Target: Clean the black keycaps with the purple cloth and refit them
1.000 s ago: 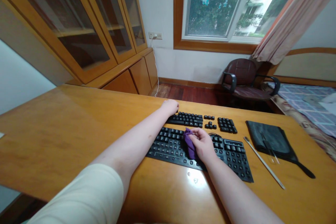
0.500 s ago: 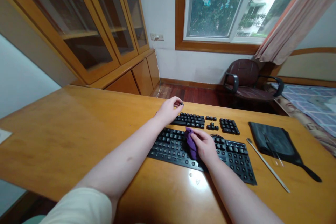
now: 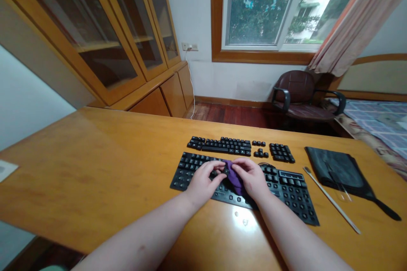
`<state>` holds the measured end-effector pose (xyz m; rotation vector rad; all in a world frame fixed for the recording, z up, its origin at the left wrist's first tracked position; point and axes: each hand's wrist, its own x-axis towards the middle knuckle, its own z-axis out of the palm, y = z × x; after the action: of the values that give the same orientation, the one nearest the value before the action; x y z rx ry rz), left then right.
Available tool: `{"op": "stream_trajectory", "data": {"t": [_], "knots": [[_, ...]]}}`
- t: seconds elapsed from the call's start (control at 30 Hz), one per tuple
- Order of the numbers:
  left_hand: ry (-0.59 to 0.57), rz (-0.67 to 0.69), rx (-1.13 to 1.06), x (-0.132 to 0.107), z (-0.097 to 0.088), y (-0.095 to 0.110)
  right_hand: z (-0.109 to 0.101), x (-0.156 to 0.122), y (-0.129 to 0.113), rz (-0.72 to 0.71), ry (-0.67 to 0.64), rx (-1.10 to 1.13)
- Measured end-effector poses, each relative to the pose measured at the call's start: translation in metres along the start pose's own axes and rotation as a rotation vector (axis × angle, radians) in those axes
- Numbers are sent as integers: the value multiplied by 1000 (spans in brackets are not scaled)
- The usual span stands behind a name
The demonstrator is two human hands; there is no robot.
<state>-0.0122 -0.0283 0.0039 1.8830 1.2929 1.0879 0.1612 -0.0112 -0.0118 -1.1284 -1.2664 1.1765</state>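
Note:
Over the black keyboard [image 3: 294,203], my left hand [image 3: 202,184] pinches a small black keycap [image 3: 226,171] between thumb and fingers. My right hand [image 3: 254,180] grips a crumpled purple cloth [image 3: 235,181], and the keycap meets the cloth's edge. Many of the keyboard's lower and right-hand positions are bare of caps, while upper rows at the left still carry theirs. Behind the keyboard, removed keycaps [image 3: 219,149] lie in keyboard order, with a separate block of number-pad keycaps [image 3: 281,153] to the right. Both hands hide the keyboard's middle.
Right of the keyboard lies a long pale brush [image 3: 332,201]. Beyond it, thin tweezers [image 3: 335,180] rest on a black pouch [image 3: 337,169] with a strap. The wooden desk [image 3: 111,165] extends left; a brown office chair [image 3: 299,93] stands past its far edge.
My left hand has come back from the loose keycaps behind the keyboard, bringing a keycap to the purple cloth. My right hand stays over the keyboard with the cloth.

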Motion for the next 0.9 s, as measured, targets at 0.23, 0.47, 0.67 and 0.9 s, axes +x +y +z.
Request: {"op": "stream_trajectory", "data": {"t": [0.23,0.47,0.67,0.9], "knots": [[55,10,-57,-1,4,0,-6,-1,-5,-93,-103,-170],[134,-13,-118,0,10,-9,-8,-1,-3,-101,-157,-109],[118,-78,-235,-2,15,-11,-8,1,-4,-147,-211,-162],[125,-152,-296,0,16,-9,-5,0,-3,-174,-66,-217]]}}
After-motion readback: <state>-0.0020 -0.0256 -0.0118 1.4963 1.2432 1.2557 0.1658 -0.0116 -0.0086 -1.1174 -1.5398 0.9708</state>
